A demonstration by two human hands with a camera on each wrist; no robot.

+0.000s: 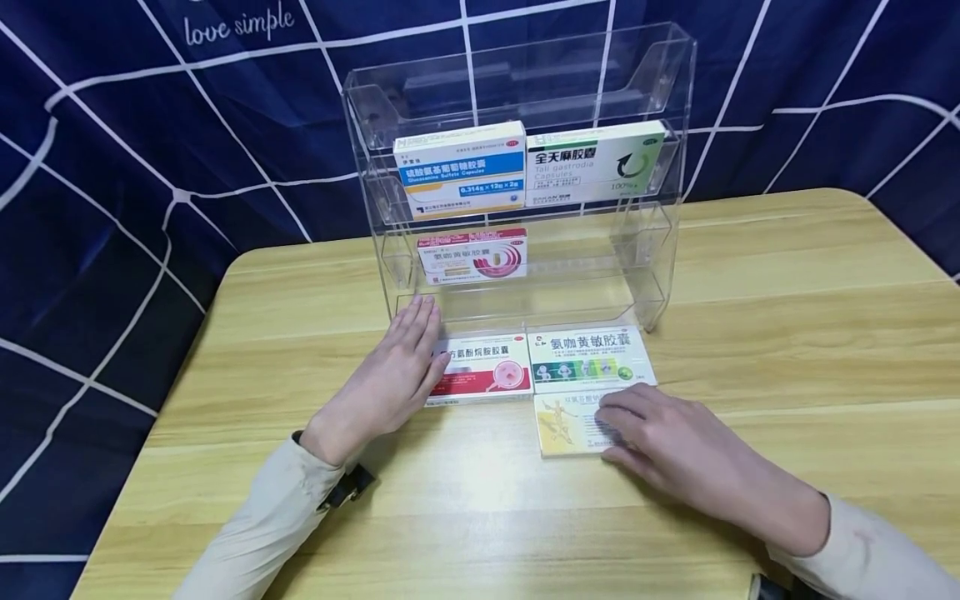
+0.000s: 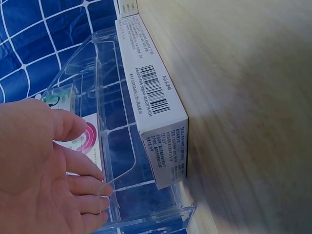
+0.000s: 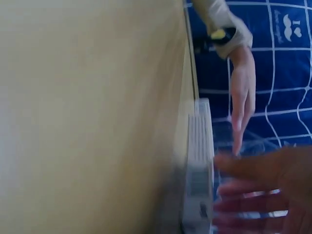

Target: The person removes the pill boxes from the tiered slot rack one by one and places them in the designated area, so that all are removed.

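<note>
My left hand (image 1: 393, 367) lies with straight fingers over the left end of a red-and-white medicine box (image 1: 480, 379), by the lower front corner of a clear acrylic display rack (image 1: 667, 200). In the left wrist view its fingers are apart from the barcoded side of a box (image 2: 156, 97). My right hand (image 1: 675, 442) reaches over the right part of a white-and-yellow medicine box (image 1: 566, 425), fingers loosely bent. The blurred right wrist view has the thumb (image 3: 239, 165) at that box's edge. Behind it, a green-and-white medicine box (image 1: 588, 367) adjoins the red-and-white one.
On the rack's upper tier stand a blue-and-white box (image 1: 461, 171) and a green-and-white Tall Gastrodia box (image 1: 592, 167). A pink-and-white box (image 1: 472, 258) occupies the left of the tier below. Wooden tabletop (image 1: 787, 333) extends around the rack, with dark blue checked cloth (image 1: 247, 108) behind.
</note>
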